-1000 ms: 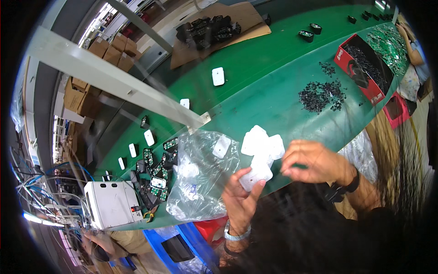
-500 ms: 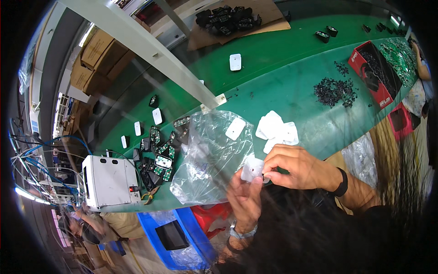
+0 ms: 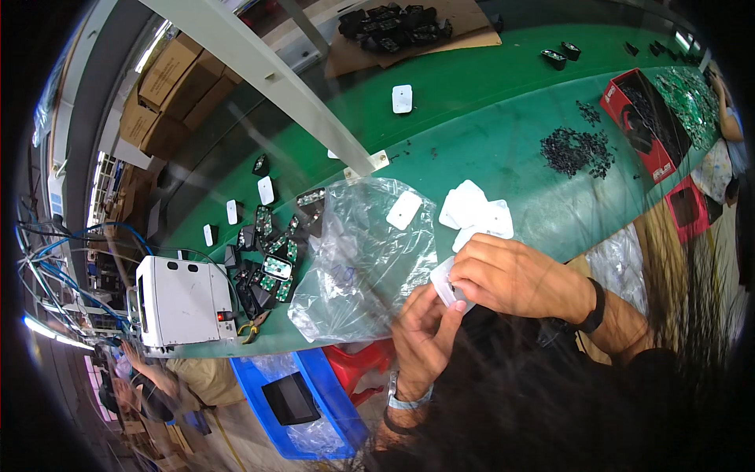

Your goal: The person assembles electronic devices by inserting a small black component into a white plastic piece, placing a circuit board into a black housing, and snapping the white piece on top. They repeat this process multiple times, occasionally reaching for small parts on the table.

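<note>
Pinching a small white plastic cover with rounded corners [image 3: 441,282], the left grip [image 3: 420,337] has its thumb on one side and fingers on the other. The cover's tipped up so you mostly catch a narrow slice of it: plain, pale, smooth-looking, thin at the edge. The rest is hidden behind the right grip [image 3: 515,277], whose fingertips are bunched up against it. Can't tell if they're clamping the cover or something tiny, too much is covered up.

It's held right at the near edge of the long green bench [image 3: 487,126]. Going clockwise from the cover: an overlapping bunch of flat white rounded plastic pieces [image 3: 476,208] sits at 1 o'clock, and a loose heap of tiny black parts [image 3: 580,152] is further out, between 1 and 2. Crumpled clear plastic bag [image 3: 358,295] at 9, and a single white piece with a dark dot mid-face [image 3: 403,210] at 11.
</note>
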`<state>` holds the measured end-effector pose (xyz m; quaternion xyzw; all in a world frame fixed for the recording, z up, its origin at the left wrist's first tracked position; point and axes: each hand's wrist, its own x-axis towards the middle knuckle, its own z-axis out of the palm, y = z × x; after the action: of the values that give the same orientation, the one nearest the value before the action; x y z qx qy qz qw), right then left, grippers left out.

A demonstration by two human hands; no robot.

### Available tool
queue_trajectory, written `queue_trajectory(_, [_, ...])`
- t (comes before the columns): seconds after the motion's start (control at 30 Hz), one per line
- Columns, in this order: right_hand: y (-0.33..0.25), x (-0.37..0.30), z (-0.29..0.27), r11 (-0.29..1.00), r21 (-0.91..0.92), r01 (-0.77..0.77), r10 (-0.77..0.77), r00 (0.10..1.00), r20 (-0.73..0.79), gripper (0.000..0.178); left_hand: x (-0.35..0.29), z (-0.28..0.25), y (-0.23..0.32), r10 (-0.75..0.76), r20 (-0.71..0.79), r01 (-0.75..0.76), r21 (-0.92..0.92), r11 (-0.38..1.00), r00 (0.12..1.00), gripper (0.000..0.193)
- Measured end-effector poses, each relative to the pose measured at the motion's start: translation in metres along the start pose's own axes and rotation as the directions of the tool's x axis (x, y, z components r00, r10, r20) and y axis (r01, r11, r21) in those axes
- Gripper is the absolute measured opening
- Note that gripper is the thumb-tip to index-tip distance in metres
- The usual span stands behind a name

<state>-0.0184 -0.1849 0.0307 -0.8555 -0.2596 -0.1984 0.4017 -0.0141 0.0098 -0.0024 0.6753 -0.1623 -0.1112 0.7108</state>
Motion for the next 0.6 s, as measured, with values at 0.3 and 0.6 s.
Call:
queue_trajectory(0.3, [-0.006, 0.012, -0.01, 0.771, 0.434, -0.467, 0.449, 0.881, 0.15, 0.031, 0.009, -0.007, 0.003, -0.07, 0.112, 0.076, -0.056, 0.995, 0.991, 0.022])
queue_trajectory(0.6, [-0.004, -0.004, 0.027, 0.399, 0.784, -0.476, 0.598, 0.783, 0.171, 0.028, 0.007, 0.009, -0.009, -0.246, -0.168, 0.215, -0.183, 0.959, 0.955, 0.016])
